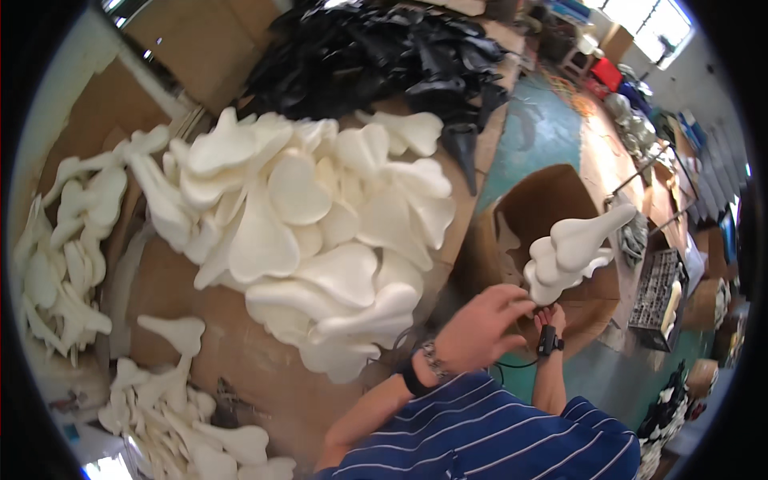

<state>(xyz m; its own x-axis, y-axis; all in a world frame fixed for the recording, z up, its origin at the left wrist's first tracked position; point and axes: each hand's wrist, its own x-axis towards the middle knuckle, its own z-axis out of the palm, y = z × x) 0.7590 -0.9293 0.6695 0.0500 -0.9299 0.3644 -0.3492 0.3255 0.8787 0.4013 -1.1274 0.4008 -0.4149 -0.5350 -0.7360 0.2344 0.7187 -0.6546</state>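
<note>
1. Both hands hold a stack of white foam saddle pads (572, 248) over a cardboard box (552, 204).
2. The left hand (480, 324) curls its fingers around the stack's lower end, steadying it.
3. The right hand (550, 318) sits beneath; its finger position cannot be told.
4. A big pile of white pads (320, 240) lies just left.

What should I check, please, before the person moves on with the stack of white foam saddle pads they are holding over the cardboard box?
1. Left hand on the stack of white foam pads: ok, its fingers touch the stack's lower end.
2. Right hand on the stack: cannot tell, it is mostly hidden behind the left hand.
3. Stack aligned: not ok, the top pad juts out to the right beyond the others.
4. Open cardboard box below the stack: ok, its mouth is open and shows nothing inside.
5. Supply within reach: ok, a large heap of white pads lies to the left.
6. Cable by the wrist device: cannot tell whether it could snag.
</note>
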